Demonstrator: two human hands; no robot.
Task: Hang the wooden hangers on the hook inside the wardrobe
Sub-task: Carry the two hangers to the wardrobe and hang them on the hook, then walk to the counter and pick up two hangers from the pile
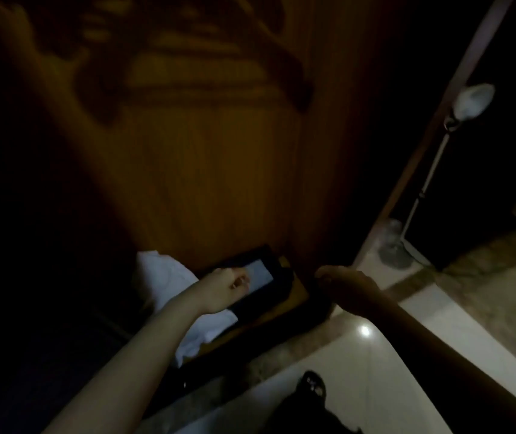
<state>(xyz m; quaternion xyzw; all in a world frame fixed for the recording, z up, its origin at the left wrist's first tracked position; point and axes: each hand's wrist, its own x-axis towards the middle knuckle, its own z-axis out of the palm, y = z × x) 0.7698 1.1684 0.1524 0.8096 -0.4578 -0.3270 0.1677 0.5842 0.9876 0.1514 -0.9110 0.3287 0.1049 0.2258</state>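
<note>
The scene is very dark. Dark wooden hangers (277, 62) hang high in the wardrobe, and their shadows fall on the brown wooden back panel (219, 170). No hook can be made out. My left hand (223, 289) is low, over a dark flat device with a pale screen (261, 272) on the wardrobe floor. Its fingers are loosely curled and I see nothing in them. My right hand (342, 285) hovers near the wardrobe's right front corner with its back to me. Its fingers bend away out of sight. Both hands are far below the hangers.
A white cloth bundle (169, 277) lies on the wardrobe floor beside the device. A floor lamp (438, 158) stands to the right on pale glossy tiles (375, 371). The wardrobe's side panel (344, 120) rises on the right. My dark shoe (313, 386) is at the bottom.
</note>
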